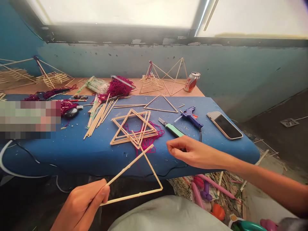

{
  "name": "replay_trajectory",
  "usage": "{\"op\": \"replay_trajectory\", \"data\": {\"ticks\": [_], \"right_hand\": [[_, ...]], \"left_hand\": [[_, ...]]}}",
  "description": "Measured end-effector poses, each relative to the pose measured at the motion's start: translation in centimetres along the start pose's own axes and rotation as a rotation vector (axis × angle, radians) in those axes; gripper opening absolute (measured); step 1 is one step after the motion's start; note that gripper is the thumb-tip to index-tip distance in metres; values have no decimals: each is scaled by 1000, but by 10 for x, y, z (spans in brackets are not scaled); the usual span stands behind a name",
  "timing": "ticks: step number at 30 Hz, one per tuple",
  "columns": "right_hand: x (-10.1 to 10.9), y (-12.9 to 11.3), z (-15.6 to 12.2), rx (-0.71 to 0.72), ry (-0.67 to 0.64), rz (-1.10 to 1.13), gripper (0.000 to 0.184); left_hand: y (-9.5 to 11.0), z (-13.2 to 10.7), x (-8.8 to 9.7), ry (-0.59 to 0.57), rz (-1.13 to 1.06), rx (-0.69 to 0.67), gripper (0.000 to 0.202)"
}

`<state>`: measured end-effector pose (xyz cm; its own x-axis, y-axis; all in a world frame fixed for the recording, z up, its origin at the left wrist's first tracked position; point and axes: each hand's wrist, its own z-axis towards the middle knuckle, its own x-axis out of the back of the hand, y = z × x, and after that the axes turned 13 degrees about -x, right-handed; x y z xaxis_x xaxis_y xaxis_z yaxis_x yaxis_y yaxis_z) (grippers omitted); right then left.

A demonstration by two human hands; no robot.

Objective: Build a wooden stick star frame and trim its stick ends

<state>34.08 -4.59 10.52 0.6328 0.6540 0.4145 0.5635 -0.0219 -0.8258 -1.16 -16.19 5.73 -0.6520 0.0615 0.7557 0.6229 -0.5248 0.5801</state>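
Observation:
My left hand (83, 203) is closed on one corner of a wooden-stick triangle (137, 194), held in front of the table edge. Two of its sticks cross at the upper end, where one runs on past the other. My right hand (186, 150) has its fingers curled together over the table's front edge; whether anything is inside them is hidden. Just behind it lies a mint-green utility knife (174, 130), its blade pointing left and its rear end covered by the hand. Stacked stick triangles forming a star (131, 141) lie flat on the table, beside tangled magenta yarn (154, 141).
A blue glue gun (190, 116) with a cable and a phone (225, 125) lie at right on the blue table (96, 160). Loose sticks (102, 117), a flat triangle (161, 110) and a yarn bundle (120, 87) are further back. A can (192, 82) stands near stick pyramids (150, 83).

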Motion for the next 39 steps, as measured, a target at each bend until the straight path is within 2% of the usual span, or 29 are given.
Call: {"op": "replay_trajectory", "data": {"ticks": [4,10,12,15,18,21,26,30,33,37,39], "right_hand": [[-27,1,9,139,174,160,27],[-57,-12,21,270,390,414,27],[-62,-20,23,312,380,462,27],[-68,-27,24,366,388,461,17],[-68,-26,23,415,435,455,20],[-67,-23,22,424,384,445,21],[-63,-22,23,414,278,551,25],[-64,-19,22,365,401,424,26],[-64,-14,21,361,429,336,26],[-59,-8,20,316,324,393,33],[-54,-6,19,292,238,441,36]], "left_hand": [[9,11,-12,158,-50,0,48],[18,15,-18,225,-70,-29,49],[20,15,-20,234,-63,-42,49],[21,12,-23,241,-57,-47,48],[20,9,-27,225,-63,-54,48],[18,6,-30,225,-81,-62,48],[14,3,-35,221,-131,-78,46],[13,4,-39,231,-77,-123,40],[12,6,-42,256,-12,-173,35],[10,8,-39,290,28,-209,28],[10,7,-35,259,-9,-182,30]]}}
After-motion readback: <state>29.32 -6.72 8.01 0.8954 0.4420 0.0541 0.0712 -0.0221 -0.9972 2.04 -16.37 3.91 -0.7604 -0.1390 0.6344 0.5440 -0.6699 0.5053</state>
